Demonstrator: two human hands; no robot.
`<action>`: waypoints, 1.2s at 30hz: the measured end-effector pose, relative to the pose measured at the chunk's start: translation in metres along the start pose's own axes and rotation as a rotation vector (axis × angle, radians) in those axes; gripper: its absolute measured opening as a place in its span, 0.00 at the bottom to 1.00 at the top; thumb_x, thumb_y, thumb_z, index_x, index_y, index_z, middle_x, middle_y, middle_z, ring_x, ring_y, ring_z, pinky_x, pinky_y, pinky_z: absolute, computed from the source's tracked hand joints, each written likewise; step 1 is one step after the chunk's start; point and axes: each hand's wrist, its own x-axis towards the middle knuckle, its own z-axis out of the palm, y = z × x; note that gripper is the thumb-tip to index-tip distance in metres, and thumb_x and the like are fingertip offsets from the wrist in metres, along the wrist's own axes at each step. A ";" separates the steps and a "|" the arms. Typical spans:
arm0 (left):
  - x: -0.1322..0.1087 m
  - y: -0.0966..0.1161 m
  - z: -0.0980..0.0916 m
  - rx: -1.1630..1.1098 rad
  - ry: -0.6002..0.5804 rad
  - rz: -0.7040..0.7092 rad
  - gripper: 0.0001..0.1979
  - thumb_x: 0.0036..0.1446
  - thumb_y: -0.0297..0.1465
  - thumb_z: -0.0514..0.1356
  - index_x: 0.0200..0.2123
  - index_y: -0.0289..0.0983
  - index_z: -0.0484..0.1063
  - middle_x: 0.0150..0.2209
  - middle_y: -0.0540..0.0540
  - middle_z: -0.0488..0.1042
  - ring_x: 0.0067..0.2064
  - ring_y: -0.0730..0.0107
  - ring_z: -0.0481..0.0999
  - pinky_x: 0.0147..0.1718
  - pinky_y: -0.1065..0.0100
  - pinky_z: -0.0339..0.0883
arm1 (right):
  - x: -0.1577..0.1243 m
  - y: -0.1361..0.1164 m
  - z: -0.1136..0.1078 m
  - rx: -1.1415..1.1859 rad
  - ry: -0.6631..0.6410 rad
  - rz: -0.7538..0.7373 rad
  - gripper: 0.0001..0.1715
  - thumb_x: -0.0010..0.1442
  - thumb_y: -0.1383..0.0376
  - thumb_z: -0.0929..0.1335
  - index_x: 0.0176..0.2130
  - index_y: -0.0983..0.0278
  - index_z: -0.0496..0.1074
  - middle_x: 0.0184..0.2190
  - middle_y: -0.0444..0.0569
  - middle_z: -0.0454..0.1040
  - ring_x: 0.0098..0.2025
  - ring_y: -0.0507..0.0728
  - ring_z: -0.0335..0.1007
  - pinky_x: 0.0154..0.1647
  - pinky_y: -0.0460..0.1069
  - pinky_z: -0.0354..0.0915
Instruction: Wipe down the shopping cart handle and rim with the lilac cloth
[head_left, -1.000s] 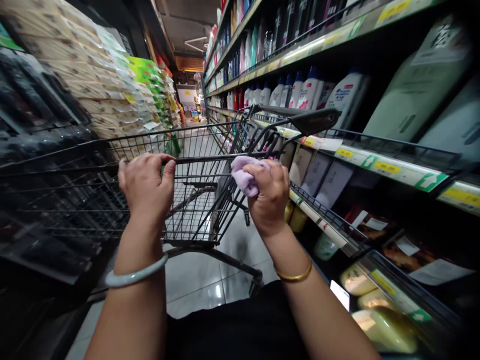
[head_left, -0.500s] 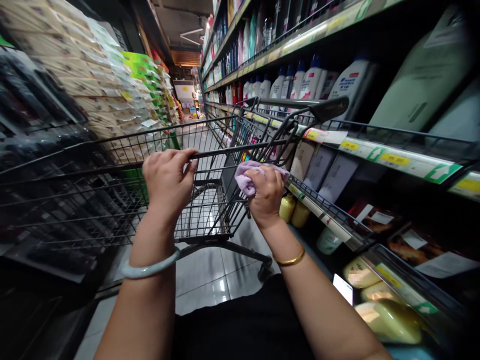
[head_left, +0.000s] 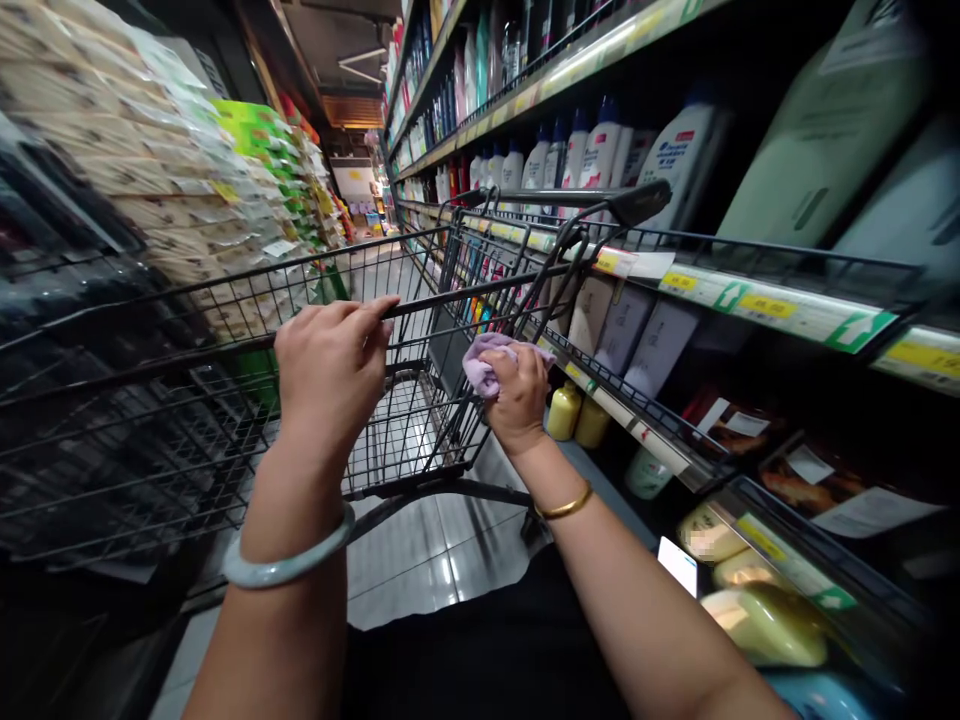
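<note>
shopping cart point(head_left: 446, 355) directly in front, dark wire, sideways across the view, handle point(head_left: 637, 203) toward the shelves point(head_left: 637, 422) on the right. left hand point(head_left: 330, 360) curled over the near top rail point(head_left: 480, 291), with a pale bracelet point(head_left: 289, 568) farther back on the same arm. right hand point(head_left: 521, 390) closed tight on a crumpled lavender cloth point(head_left: 480, 370), just beside the handle end of the shopping cart, with a gold bangle point(head_left: 568, 502) behind; contact between cloth and wire hard to tell. beneath, glossy pale floor tiles point(head_left: 412, 560). on the shelves, white bottles point(head_left: 600, 155) behind the handle and a large pale green bottle point(head_left: 817, 170) farther right. low on the right, near the right forearm point(head_left: 637, 580), a small lit screen point(head_left: 678, 568) and a gold-coloured bottle point(head_left: 780, 620). on the left, stacked beige packages point(head_left: 180, 210), bright green packages point(head_left: 240, 130) beyond.
</note>
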 end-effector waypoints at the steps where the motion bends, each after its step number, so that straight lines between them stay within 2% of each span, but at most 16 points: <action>1: 0.000 0.002 -0.001 0.005 -0.007 0.001 0.22 0.74 0.39 0.54 0.63 0.47 0.80 0.50 0.41 0.84 0.51 0.47 0.77 0.51 0.50 0.63 | 0.001 0.001 0.000 0.008 -0.005 0.005 0.14 0.67 0.68 0.69 0.49 0.56 0.82 0.49 0.53 0.73 0.51 0.62 0.67 0.56 0.56 0.67; 11: -0.010 0.019 -0.007 0.070 0.000 0.032 0.23 0.74 0.40 0.55 0.66 0.46 0.78 0.52 0.40 0.83 0.52 0.47 0.77 0.51 0.51 0.64 | -0.007 -0.004 0.008 0.124 0.087 0.122 0.13 0.65 0.70 0.70 0.48 0.58 0.80 0.48 0.53 0.71 0.53 0.62 0.69 0.59 0.59 0.68; 16: -0.016 0.027 -0.012 0.096 -0.001 0.038 0.24 0.75 0.41 0.53 0.67 0.44 0.77 0.54 0.40 0.83 0.52 0.45 0.78 0.51 0.49 0.64 | -0.014 -0.006 0.009 0.158 0.063 0.163 0.15 0.63 0.72 0.69 0.48 0.59 0.79 0.49 0.54 0.70 0.53 0.62 0.70 0.58 0.58 0.69; 22: -0.021 0.038 -0.022 0.106 -0.033 0.027 0.27 0.76 0.43 0.50 0.69 0.43 0.74 0.57 0.39 0.83 0.54 0.43 0.78 0.51 0.48 0.65 | -0.011 0.000 0.011 0.160 0.097 0.142 0.13 0.63 0.70 0.70 0.46 0.59 0.79 0.47 0.54 0.71 0.52 0.63 0.71 0.56 0.59 0.70; 25: -0.023 0.039 -0.031 0.042 -0.065 0.034 0.29 0.75 0.46 0.49 0.69 0.42 0.74 0.59 0.38 0.82 0.57 0.43 0.79 0.53 0.47 0.66 | -0.008 -0.001 0.014 0.168 0.094 0.201 0.12 0.62 0.71 0.70 0.45 0.59 0.78 0.47 0.53 0.73 0.52 0.62 0.72 0.57 0.59 0.69; 27: -0.024 0.038 -0.039 0.016 -0.091 0.006 0.29 0.74 0.47 0.48 0.69 0.45 0.74 0.60 0.38 0.82 0.60 0.43 0.78 0.56 0.44 0.65 | -0.006 -0.006 0.015 0.214 0.114 0.271 0.12 0.61 0.73 0.70 0.44 0.60 0.78 0.46 0.52 0.74 0.50 0.61 0.73 0.56 0.58 0.70; 29: -0.027 0.038 -0.046 0.064 -0.072 -0.069 0.28 0.74 0.47 0.46 0.65 0.48 0.77 0.57 0.38 0.83 0.61 0.39 0.77 0.58 0.39 0.61 | 0.000 -0.014 0.011 0.287 0.156 0.329 0.12 0.61 0.74 0.69 0.44 0.61 0.77 0.44 0.52 0.74 0.48 0.60 0.74 0.54 0.55 0.72; 31: -0.029 0.036 -0.048 0.154 -0.042 -0.132 0.29 0.73 0.47 0.44 0.59 0.48 0.80 0.50 0.36 0.83 0.57 0.36 0.77 0.56 0.38 0.59 | 0.008 -0.022 0.003 0.372 0.167 0.302 0.13 0.62 0.75 0.69 0.45 0.62 0.77 0.45 0.52 0.74 0.48 0.59 0.75 0.53 0.53 0.74; 34: -0.034 0.030 -0.041 0.243 -0.045 -0.094 0.30 0.74 0.47 0.40 0.53 0.44 0.80 0.41 0.36 0.79 0.47 0.41 0.75 0.45 0.47 0.58 | 0.026 -0.025 -0.009 0.445 0.106 0.115 0.14 0.63 0.73 0.70 0.47 0.60 0.77 0.48 0.51 0.74 0.53 0.58 0.75 0.58 0.52 0.73; 36: -0.037 0.025 -0.033 0.263 -0.017 -0.041 0.28 0.75 0.46 0.41 0.53 0.41 0.78 0.40 0.38 0.76 0.43 0.46 0.70 0.41 0.51 0.53 | 0.037 -0.015 -0.011 0.397 0.106 0.089 0.14 0.63 0.72 0.70 0.47 0.58 0.78 0.50 0.51 0.74 0.55 0.59 0.74 0.60 0.53 0.73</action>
